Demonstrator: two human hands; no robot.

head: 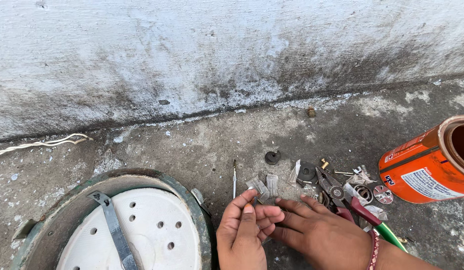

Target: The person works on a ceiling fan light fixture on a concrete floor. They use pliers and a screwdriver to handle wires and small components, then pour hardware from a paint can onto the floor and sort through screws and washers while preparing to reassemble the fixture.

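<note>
My left hand (243, 231) and my right hand (314, 231) meet low on the concrete floor, fingers touching. The left fingers curl around something small that I cannot make out. Just beyond the fingertips lie small clear plastic bags (264, 186) and a thin screwdriver (234, 178). Red-handled pliers (342, 197) lie beside my right hand, among washers, a black disc (307, 172) and small brass parts (324, 163).
A round green-rimmed appliance base (117, 225) with a perforated white plate and a metal strap sits at the lower left. An orange tin can (429, 162) lies on its side at right. A white wire (42, 144) runs along the stained wall. A green-handled tool (389, 235) lies near my wrist.
</note>
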